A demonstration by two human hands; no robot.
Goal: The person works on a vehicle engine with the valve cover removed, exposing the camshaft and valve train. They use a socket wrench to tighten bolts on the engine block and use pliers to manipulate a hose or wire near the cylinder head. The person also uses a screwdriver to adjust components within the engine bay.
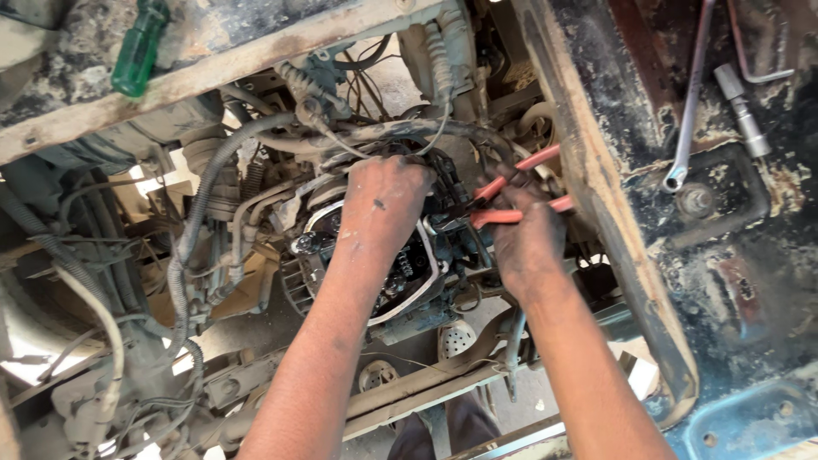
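Deep in the engine bay: right hand (527,243) clamping red-handled pliers (511,200), jaws down by the engine part (409,273). Left hand (381,204) cupped flat over it. Best squeezed steadily, clear of the hoses (200,213).

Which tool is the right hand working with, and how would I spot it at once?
Start at the open engine bay, with its dusty hoses and wires, and go to the dark engine part in the middle where both hands meet. The right hand grips a pair of pliers there. Its orange-red handles are the only bright colour among grey, greasy parts.
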